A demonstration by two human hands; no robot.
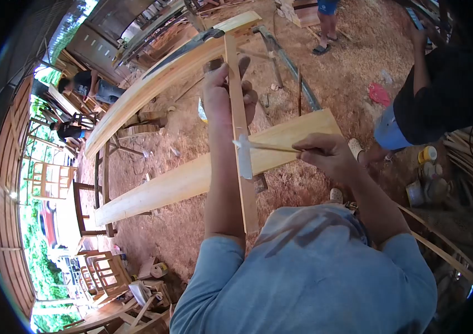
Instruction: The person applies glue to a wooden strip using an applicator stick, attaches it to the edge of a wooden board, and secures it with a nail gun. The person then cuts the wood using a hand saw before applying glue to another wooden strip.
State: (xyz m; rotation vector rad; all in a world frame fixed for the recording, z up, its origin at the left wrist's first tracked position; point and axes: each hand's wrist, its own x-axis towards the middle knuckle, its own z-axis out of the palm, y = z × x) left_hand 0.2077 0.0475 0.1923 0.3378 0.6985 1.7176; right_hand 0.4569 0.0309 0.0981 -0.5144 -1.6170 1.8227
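My left hand (228,97) is closed around a narrow wooden strip (237,106), which it holds up lengthwise in front of me. In my right hand (328,157) is a thin stick (275,147), pinched between the fingers. The stick's far end touches the strip and is coated in white paste. A smear of white paste (244,158) covers part of the strip's face, below my left hand. Beneath both hands lies a long pale plank (164,192), partly hidden by my left forearm and the strip.
A second long plank (136,106) rests beyond, on a metal support (289,69). To the right stands a person in a dark shirt (442,94), near several tubs (427,155). Sawdust covers the ground (353,72). Wooden chair frames (100,270) stand at lower left.
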